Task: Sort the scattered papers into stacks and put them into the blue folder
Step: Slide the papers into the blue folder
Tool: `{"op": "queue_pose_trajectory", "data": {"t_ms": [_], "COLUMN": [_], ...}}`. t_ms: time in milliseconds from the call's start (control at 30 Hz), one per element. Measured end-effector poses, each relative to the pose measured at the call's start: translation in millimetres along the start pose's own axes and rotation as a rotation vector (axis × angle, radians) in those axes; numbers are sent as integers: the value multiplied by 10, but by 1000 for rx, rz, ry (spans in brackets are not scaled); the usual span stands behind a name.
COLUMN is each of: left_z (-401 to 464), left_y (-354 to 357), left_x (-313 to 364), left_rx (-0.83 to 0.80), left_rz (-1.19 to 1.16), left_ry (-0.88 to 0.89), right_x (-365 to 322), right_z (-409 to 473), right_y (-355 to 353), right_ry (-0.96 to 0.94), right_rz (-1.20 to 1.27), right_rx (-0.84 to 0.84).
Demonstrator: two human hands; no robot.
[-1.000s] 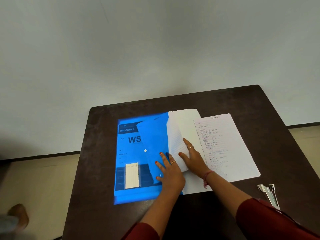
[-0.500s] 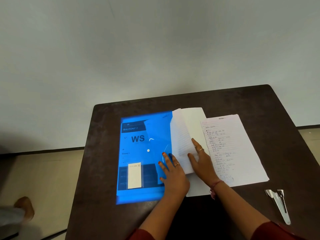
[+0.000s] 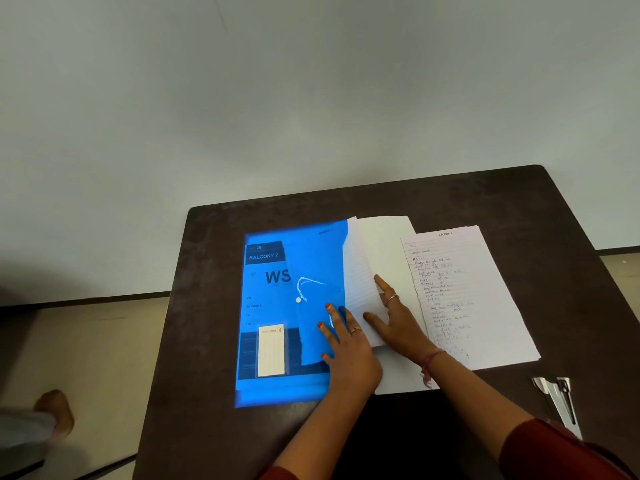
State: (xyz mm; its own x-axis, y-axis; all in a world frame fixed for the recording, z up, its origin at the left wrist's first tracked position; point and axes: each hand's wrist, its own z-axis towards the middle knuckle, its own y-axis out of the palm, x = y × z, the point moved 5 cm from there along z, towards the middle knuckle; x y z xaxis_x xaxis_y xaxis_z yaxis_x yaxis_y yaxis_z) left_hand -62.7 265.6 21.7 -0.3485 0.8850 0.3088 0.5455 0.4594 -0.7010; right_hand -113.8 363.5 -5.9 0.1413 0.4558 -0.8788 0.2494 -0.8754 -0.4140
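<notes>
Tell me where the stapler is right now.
In the head view the stapler lies at the table's near right edge, just right of the handwritten sheet.

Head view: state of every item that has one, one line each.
blue folder: flat on table, flap lifted at its right edge
lined papers: partly tucked under the flap, top sheets curled up
handwritten sheets: flat stack, outside folder
left hand: presses flap, fingers spread
right hand: flat on lined papers
stapler: lying untouched on the table
</notes>
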Motion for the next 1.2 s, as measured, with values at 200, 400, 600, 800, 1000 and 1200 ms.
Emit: {"op": "queue_pose_trajectory", "data": {"t_ms": [200,400,600,800,1000,1200], "left_z": [-22,-61,-22,-21,-20,-33], "left_y": [-60,-64,-40,-33,-40,-56], "left_x": [32,42,37,27,3,-32], "left_rx": [54,47,43,-2,-9,36], "left_rz": [-15,4,-32,-60,-88,-108], "left_ry": [-13,-24,-30,5,34,65], "right_x": [-113,-133,-183,-102,-97,-82], "right_z": [-36,-40,72,209,196,213], "right_y": [132,340,460,495,596,574], "right_ry": [-13,-17,-20,105,130,118], "right_rz": [52,84,86,222,306,226], "right_rx": [92,-232,-342,-176,-227,-355]}}
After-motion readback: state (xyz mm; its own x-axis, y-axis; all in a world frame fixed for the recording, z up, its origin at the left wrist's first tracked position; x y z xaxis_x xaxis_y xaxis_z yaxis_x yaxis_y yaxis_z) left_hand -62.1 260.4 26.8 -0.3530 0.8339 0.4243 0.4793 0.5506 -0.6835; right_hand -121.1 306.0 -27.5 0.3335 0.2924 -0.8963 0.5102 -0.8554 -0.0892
